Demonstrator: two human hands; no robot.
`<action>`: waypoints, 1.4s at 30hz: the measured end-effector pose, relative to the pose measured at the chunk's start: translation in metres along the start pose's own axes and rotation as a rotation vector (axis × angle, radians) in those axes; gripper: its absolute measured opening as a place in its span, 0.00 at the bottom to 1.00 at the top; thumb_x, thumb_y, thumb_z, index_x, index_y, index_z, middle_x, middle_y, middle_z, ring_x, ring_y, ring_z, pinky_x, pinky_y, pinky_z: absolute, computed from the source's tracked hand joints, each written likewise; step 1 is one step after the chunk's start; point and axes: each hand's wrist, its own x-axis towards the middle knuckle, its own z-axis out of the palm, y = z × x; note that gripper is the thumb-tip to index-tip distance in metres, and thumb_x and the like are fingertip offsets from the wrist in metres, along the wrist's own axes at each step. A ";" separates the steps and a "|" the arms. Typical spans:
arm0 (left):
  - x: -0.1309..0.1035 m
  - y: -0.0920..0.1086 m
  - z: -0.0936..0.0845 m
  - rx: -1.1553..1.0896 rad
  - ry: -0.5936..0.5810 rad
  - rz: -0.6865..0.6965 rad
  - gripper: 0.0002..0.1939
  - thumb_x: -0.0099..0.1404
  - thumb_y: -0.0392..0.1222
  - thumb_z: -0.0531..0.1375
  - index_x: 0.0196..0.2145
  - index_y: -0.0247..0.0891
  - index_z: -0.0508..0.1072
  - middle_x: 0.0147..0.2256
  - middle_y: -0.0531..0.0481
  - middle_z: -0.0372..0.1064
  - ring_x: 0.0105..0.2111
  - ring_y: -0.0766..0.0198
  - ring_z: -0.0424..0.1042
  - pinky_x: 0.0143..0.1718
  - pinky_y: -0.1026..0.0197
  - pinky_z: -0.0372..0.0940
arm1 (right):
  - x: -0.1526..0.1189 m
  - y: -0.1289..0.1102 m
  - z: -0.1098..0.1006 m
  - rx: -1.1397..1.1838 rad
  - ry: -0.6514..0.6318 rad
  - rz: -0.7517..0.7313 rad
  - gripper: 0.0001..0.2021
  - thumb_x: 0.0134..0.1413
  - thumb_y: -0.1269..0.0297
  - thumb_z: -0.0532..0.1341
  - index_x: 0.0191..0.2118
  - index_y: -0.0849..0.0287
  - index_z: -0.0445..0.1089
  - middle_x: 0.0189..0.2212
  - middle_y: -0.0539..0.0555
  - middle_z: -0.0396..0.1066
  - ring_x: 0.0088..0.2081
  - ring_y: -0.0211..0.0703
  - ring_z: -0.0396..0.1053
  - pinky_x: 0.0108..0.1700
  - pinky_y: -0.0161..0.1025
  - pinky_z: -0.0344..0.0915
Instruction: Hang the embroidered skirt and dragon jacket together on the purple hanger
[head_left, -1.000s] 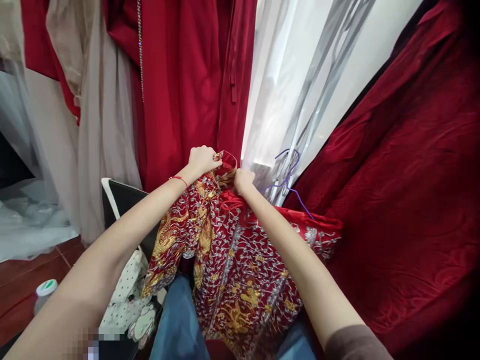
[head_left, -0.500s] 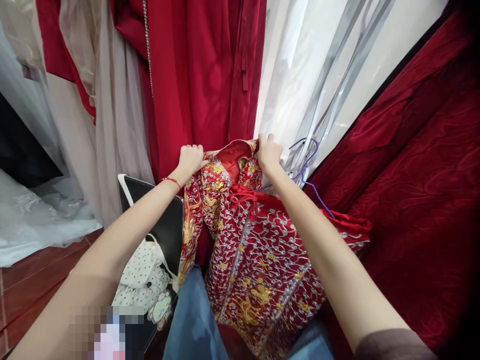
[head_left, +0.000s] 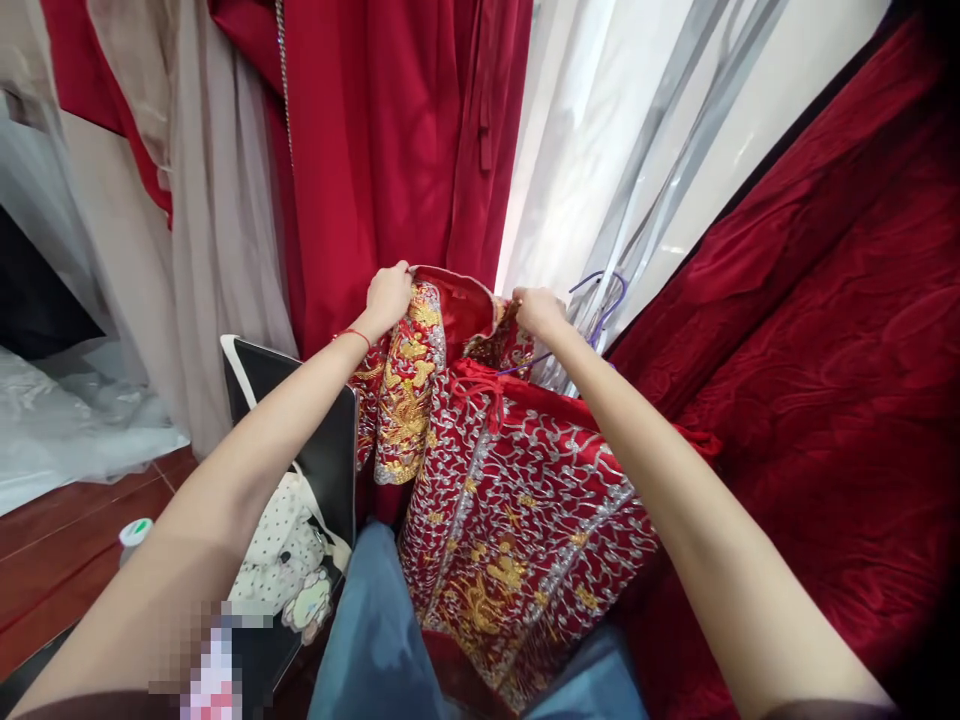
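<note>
Stretched between my two hands is a red jacket with gold and silver embroidery, its red lining showing at the neck. My left hand, with a red string on the wrist, is closed on the jacket's left shoulder edge. On the other side my right hand grips the jacket by its right shoulder edge. Below lies a red embroidered skirt across my lap, with a red tie bow at its waistband. A purple hanger pokes up behind my right forearm; part of it is hidden.
Red garments and white fabric hang ahead. Dark red cloth fills the right. On the left, a white dotted bag rests on a black chair. A small lidded container stands beyond my left forearm.
The jacket's neck has opened wider, and its left sleeve now hangs further in front. My left hand has shifted slightly right and up. The view has turned a little.
</note>
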 end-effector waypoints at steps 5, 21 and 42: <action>-0.005 -0.006 0.011 -0.132 -0.011 -0.216 0.20 0.72 0.38 0.45 0.53 0.38 0.72 0.51 0.37 0.76 0.49 0.49 0.75 0.44 0.51 0.68 | -0.014 -0.011 0.005 0.118 0.118 -0.014 0.21 0.67 0.75 0.47 0.60 0.61 0.68 0.50 0.65 0.76 0.50 0.54 0.75 0.45 0.40 0.67; -0.022 -0.082 -0.019 0.515 -0.207 0.616 0.17 0.77 0.43 0.43 0.49 0.40 0.71 0.49 0.37 0.73 0.48 0.51 0.73 0.40 0.55 0.65 | -0.042 -0.015 -0.002 0.050 -0.064 -0.058 0.21 0.65 0.78 0.51 0.59 0.63 0.68 0.50 0.69 0.75 0.54 0.57 0.75 0.50 0.42 0.69; -0.066 0.009 -0.016 -0.347 -0.554 0.537 0.21 0.64 0.62 0.60 0.35 0.39 0.72 0.31 0.50 0.72 0.31 0.63 0.70 0.34 0.60 0.63 | -0.035 0.002 -0.011 -0.001 -0.092 0.037 0.19 0.65 0.71 0.55 0.58 0.66 0.69 0.51 0.69 0.75 0.53 0.56 0.75 0.48 0.40 0.68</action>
